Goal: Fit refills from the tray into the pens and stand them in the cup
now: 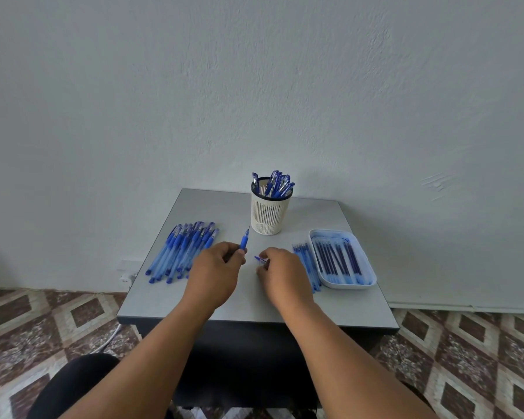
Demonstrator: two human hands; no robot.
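My left hand grips a blue pen whose bare tip points up and away toward the cup. My right hand pinches a small blue piece, apparently a pen cap, just right of the pen. A white slotted cup with several blue pens standing in it is at the back middle of the table. A white tray at the right holds several dark blue refills.
A heap of blue pens lies at the table's left. Several pale blue refills lie on the grey table between my right hand and the tray. A wall stands right behind the table; patterned floor tiles surround it.
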